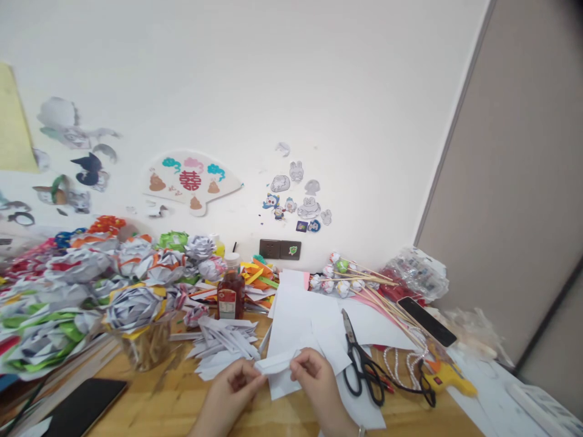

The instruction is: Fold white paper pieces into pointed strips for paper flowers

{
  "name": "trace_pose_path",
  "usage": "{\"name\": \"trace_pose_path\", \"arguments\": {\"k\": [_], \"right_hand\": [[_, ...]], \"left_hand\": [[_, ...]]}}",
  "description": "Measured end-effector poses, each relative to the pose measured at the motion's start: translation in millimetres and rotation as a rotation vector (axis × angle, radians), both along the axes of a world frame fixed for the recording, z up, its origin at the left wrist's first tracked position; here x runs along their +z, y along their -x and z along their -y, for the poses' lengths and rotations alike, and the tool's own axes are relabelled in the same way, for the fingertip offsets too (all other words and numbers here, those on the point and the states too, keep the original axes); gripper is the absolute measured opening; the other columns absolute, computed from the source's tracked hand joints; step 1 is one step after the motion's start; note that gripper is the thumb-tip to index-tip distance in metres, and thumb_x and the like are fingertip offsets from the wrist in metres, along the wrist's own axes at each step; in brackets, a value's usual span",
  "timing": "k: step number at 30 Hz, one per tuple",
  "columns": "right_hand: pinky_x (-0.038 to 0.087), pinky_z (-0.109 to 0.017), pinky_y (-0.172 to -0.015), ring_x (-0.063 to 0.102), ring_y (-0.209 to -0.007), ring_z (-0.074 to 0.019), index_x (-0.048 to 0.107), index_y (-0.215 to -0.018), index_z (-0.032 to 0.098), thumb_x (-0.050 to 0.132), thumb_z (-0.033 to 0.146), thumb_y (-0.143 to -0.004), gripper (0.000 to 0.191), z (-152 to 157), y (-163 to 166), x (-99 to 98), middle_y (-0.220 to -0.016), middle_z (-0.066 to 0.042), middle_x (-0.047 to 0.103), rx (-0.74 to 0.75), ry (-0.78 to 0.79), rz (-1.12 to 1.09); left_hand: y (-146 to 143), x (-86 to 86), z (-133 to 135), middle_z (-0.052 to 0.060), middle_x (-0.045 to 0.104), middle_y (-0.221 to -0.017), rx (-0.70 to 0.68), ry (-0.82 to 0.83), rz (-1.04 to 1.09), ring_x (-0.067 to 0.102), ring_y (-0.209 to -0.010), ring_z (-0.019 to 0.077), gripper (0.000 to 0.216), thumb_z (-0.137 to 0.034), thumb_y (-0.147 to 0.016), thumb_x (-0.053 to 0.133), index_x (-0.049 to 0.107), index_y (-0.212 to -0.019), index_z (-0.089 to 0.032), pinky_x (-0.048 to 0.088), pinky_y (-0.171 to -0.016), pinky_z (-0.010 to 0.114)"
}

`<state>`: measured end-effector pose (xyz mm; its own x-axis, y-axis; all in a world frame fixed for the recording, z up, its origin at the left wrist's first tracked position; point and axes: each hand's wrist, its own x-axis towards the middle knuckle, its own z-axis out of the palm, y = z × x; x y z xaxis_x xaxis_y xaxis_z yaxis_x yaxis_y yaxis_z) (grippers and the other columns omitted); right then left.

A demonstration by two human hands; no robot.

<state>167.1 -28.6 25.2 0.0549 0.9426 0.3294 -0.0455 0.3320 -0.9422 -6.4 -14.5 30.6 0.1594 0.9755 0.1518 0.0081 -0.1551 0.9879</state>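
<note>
Between my two hands a narrow folded strip of white paper is stretched out above the table. My left hand pinches its left end with thumb and fingers. At the right end, my right hand grips the strip in the same way. Beneath and behind it lie white paper sheets. A pile of folded white paper strips sits just beyond my left hand. Black-handled scissors rest on the sheets to the right of my right hand, blades pointing away.
Many folded paper flowers crowd the left side. A bottle of red-brown liquid stands behind the strips. Dark phones lie at front left and right. Wooden sticks, a bead string and a yellow glue gun are at right.
</note>
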Motion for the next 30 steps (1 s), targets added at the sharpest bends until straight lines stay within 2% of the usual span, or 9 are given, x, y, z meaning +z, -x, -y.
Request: {"name": "trace_pose_path", "arguments": {"k": [10,17,24,30], "right_hand": [[0.035,-0.023,-0.051,0.047,-0.053,-0.0134,0.052,-0.061,0.015,0.062,0.032,-0.068,0.021,2.8,3.2,2.3,-0.052,0.002,0.048,-0.055,0.058,0.015],[0.037,-0.023,-0.053,0.046,-0.055,-0.0132,0.051,-0.06,0.015,0.057,0.022,-0.07,0.013,2.7,1.4,-0.9,-0.057,0.002,0.048,-0.087,-0.034,0.131],[0.037,-0.022,-0.052,0.046,-0.055,-0.0135,0.053,-0.061,0.016,0.056,0.02,-0.07,0.011,1.8,3.8,-4.2,-0.056,0.001,0.049,-0.112,-0.018,0.164],[0.036,-0.023,-0.05,0.046,-0.053,-0.0135,0.053,-0.063,0.015,0.057,0.021,-0.069,0.009,1.6,4.9,-3.6,-0.055,0.002,0.048,-0.108,0.034,0.148]], "left_hand": [[-4.1,-3.8,0.0,-0.007,0.05,-0.041,0.022,0.028,0.034,0.043,-0.039,0.0092,0.031,-0.039,-0.057,0.069,0.048,-0.049,-0.018,0.032,-0.042,0.019],[-5.7,-14.5,-5.2,-0.006,0.055,-0.038,-0.17,0.137,0.132,0.044,-0.037,0.009,0.036,-0.045,-0.052,0.072,0.046,-0.052,-0.018,0.031,-0.042,0.02],[-7.7,-4.0,1.3,-0.006,0.056,-0.036,-0.111,0.121,0.105,0.044,-0.036,0.008,0.039,-0.046,-0.053,0.071,0.044,-0.049,-0.018,0.031,-0.042,0.019],[-8.0,-5.5,0.6,-0.007,0.055,-0.033,-0.084,0.14,0.06,0.044,-0.033,0.0074,0.04,-0.049,-0.052,0.07,0.044,-0.052,-0.019,0.031,-0.038,0.017]]}}
